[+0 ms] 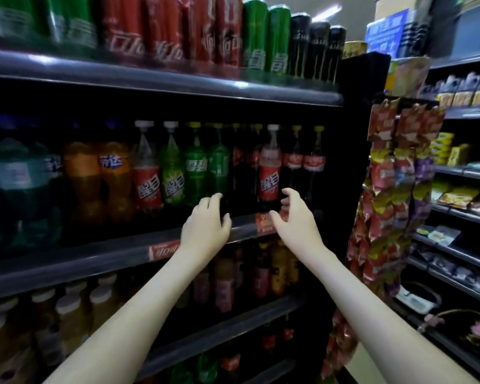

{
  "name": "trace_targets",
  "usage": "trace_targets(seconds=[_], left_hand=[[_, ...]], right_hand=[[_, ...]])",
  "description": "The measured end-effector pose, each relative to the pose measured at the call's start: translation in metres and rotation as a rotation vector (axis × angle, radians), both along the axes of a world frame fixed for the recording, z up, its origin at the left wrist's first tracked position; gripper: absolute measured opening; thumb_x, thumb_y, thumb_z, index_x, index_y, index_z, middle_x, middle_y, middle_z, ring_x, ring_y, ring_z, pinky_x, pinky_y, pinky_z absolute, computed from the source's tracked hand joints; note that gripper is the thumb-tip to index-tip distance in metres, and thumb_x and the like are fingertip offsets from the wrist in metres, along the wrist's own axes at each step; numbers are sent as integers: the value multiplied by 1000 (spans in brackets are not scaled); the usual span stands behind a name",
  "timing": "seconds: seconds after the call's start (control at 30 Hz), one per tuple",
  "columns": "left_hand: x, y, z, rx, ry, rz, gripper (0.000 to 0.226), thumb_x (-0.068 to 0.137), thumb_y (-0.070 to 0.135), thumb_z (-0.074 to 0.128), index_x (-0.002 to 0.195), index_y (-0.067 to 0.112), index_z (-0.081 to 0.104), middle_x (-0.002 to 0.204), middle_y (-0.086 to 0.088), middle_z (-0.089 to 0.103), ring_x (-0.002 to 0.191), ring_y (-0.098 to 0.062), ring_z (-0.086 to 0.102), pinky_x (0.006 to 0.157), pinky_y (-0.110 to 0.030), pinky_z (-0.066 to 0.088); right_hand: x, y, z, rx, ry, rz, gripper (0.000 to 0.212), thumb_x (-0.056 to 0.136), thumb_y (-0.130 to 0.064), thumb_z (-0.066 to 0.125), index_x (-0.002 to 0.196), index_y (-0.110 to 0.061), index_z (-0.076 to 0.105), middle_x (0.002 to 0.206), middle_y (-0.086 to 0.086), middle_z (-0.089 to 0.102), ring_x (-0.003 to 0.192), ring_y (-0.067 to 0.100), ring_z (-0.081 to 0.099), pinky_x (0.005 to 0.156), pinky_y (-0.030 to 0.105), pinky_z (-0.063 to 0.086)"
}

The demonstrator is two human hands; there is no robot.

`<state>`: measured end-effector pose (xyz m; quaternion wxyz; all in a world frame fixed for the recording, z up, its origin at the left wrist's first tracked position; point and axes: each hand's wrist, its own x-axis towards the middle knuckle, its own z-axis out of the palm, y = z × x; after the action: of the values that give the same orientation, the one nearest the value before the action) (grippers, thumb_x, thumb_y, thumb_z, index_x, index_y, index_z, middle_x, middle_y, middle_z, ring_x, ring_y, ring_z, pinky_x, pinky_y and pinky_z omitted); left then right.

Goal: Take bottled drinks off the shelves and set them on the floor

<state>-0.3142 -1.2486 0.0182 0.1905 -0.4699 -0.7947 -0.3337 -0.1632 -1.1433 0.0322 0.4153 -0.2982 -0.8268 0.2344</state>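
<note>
The left hand [205, 228] is hovering over the front edge of the middle shelf [94, 259], fingers loosely spread and holding nothing. The right hand [295, 223] is reaching in just beside it, cupped in an open C with the thumb low and the fingers raised, closing on nothing.

The red-labelled bottle [270, 173] is standing upright on that shelf between the two hands, much nearer the right one. The right fingertips are sitting just beside the lower right of its label, and whether they are touching it is unclear. The bottle is showing a white cap, a clear neck, pale reddish liquid and a red wrap with white lettering.

Green bottles [196, 167] are standing to its left, above the left hand, and dark cola bottles [313, 164] to its right. A red price tag [263, 224] is hanging on the shelf edge below it. Cans [225, 31] are lining the shelf above, and snack packets [385, 189] are hanging at the right end.
</note>
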Motion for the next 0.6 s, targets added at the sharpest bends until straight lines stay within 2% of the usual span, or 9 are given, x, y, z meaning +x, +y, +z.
trace_targets(seconds=[0.23, 0.37, 0.43, 0.6], left_hand=[[-42, 51, -1, -40, 38, 130, 51, 97, 30, 46, 144, 12, 34, 138, -11, 45, 123, -28, 47, 88, -38, 48], [-56, 57, -4, -41, 45, 216, 52, 97, 30, 45, 145, 15, 32, 140, -10, 42, 123, -28, 46, 88, -37, 46], [-63, 55, -1, -30, 60, 254, 52, 97, 30, 46, 146, 16, 31, 142, -9, 41, 124, -27, 45, 86, -36, 47], [-85, 36, 4, -34, 107, 364, 52, 95, 29, 50, 144, 19, 35, 140, -7, 42, 121, -26, 47, 79, -35, 51]], right_hand=[[-64, 96, 11, -117, 52, -48, 66, 92, -29, 60, 145, -8, 26, 141, 13, 42, 127, 29, 45, 100, 40, 42], [-100, 137, 10, -154, 67, -73, 77, 85, -36, 67, 143, -5, 27, 133, 20, 46, 121, 41, 48, 93, 47, 47], [-114, 153, 7, -201, 51, -69, 81, 83, -38, 69, 142, -4, 26, 132, 22, 49, 117, 43, 52, 88, 47, 49], [-126, 170, 3, -217, 56, -17, 66, 84, -34, 71, 125, 5, 36, 116, 24, 57, 98, 41, 60, 67, 35, 44]])
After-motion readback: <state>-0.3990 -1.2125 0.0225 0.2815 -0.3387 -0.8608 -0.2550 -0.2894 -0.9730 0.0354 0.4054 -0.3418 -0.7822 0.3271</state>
